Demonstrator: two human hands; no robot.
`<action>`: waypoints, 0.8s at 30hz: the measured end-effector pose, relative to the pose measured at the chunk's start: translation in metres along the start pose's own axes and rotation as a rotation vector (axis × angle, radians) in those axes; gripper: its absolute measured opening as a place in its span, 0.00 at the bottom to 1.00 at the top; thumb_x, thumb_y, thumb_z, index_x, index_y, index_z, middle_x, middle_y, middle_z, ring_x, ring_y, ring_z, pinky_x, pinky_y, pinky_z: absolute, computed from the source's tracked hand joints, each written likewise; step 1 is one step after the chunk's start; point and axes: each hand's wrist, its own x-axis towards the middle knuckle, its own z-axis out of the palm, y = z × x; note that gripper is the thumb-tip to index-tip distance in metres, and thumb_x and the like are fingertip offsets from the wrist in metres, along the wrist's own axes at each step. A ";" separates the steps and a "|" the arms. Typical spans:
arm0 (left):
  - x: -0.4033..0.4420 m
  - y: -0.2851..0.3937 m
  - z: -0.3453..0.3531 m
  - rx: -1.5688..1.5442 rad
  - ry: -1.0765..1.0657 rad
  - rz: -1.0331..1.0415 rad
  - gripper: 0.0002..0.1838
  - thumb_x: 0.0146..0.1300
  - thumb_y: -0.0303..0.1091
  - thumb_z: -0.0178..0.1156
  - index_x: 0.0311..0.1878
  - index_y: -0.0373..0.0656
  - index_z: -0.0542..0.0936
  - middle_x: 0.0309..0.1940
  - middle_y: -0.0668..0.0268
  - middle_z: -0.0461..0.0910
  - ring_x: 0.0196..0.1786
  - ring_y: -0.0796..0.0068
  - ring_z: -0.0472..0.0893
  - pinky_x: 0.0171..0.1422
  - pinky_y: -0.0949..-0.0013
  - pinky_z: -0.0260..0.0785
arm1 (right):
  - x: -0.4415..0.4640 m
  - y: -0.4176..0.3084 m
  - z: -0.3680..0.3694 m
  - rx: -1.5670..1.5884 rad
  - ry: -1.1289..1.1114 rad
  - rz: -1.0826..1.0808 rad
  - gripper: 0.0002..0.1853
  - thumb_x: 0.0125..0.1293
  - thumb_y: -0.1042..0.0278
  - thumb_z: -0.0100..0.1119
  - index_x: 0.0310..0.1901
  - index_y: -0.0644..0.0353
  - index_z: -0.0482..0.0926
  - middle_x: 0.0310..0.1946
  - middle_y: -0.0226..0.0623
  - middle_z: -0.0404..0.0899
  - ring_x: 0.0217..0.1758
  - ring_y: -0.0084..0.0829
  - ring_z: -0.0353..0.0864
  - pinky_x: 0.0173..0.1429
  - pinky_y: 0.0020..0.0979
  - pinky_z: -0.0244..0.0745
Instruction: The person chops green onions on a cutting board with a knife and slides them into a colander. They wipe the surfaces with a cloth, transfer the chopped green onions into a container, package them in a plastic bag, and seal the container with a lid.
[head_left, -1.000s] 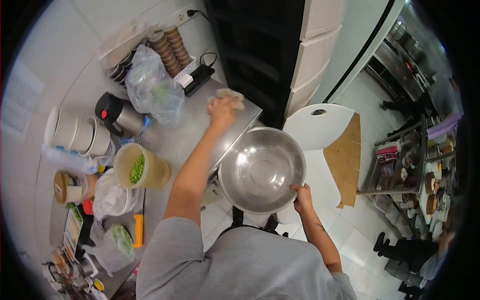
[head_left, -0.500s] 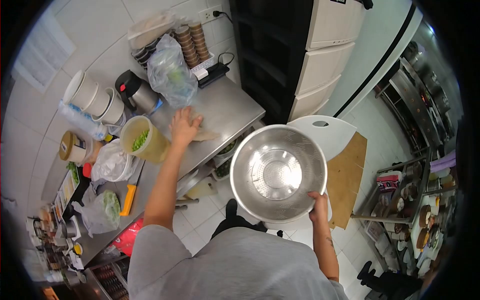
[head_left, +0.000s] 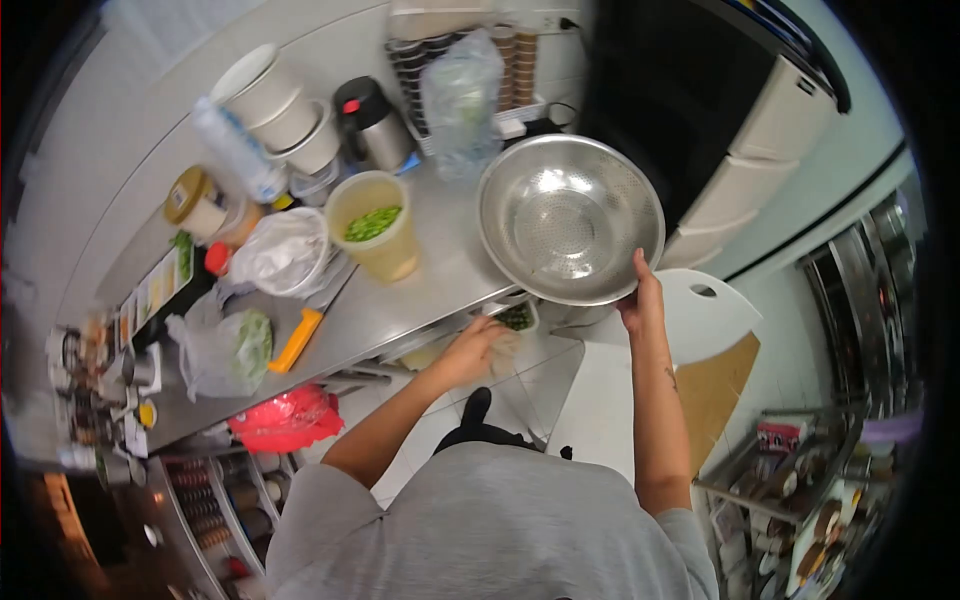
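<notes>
In my right hand (head_left: 643, 297) is a perforated steel colander (head_left: 570, 215), gripped by its near right rim with the thumb on top. The colander's open side faces me, above the right end of the steel table (head_left: 445, 235). My left hand (head_left: 473, 352) is off the table's front edge, smeared by motion, with a thin beige cloth (head_left: 506, 350) hanging from its fingers. On the table, a yellowish plastic tub (head_left: 385, 255) holds chopped green vegetables (head_left: 372, 224). To its left lies a knife with an orange handle (head_left: 295, 342).
Behind the tub stand a thermos jug (head_left: 375, 125), stacked white containers (head_left: 285, 120) and a clear plastic bag (head_left: 462, 110). A red bag (head_left: 288, 418) hangs below the table edge. A white board (head_left: 690, 320) stands at right, near the dark-sided fridge (head_left: 670, 110).
My left hand has left the tabletop and moved toward me past its edge with the beige cloth. My right hand has carried the colander up and forward over the table end. My view has turned.
</notes>
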 end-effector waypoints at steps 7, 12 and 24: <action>-0.095 0.018 -0.094 -0.131 0.246 -0.541 0.20 0.56 0.24 0.49 0.55 0.39 0.71 0.48 0.49 0.74 0.51 0.50 0.75 0.58 0.62 0.66 | 0.025 0.027 0.013 -0.374 0.186 -0.413 0.37 0.63 0.44 0.57 0.65 0.62 0.60 0.63 0.49 0.63 0.61 0.39 0.68 0.55 0.35 0.69; -0.110 0.017 -0.154 -0.052 0.810 -0.415 0.20 0.59 0.33 0.54 0.55 0.35 0.70 0.51 0.52 0.73 0.56 0.51 0.71 0.60 0.57 0.62 | -0.019 0.016 0.071 -0.591 -0.045 -0.839 0.20 0.65 0.64 0.56 0.56 0.63 0.72 0.51 0.40 0.71 0.45 0.25 0.76 0.46 0.25 0.71; -0.082 -0.051 -0.108 0.782 0.585 -0.472 0.35 0.59 0.47 0.58 0.65 0.36 0.62 0.65 0.48 0.59 0.65 0.45 0.59 0.61 0.45 0.53 | -0.029 0.072 0.272 -0.677 -0.631 -0.089 0.29 0.54 0.77 0.52 0.61 0.60 0.69 0.32 0.36 0.75 0.23 0.21 0.73 0.21 0.26 0.75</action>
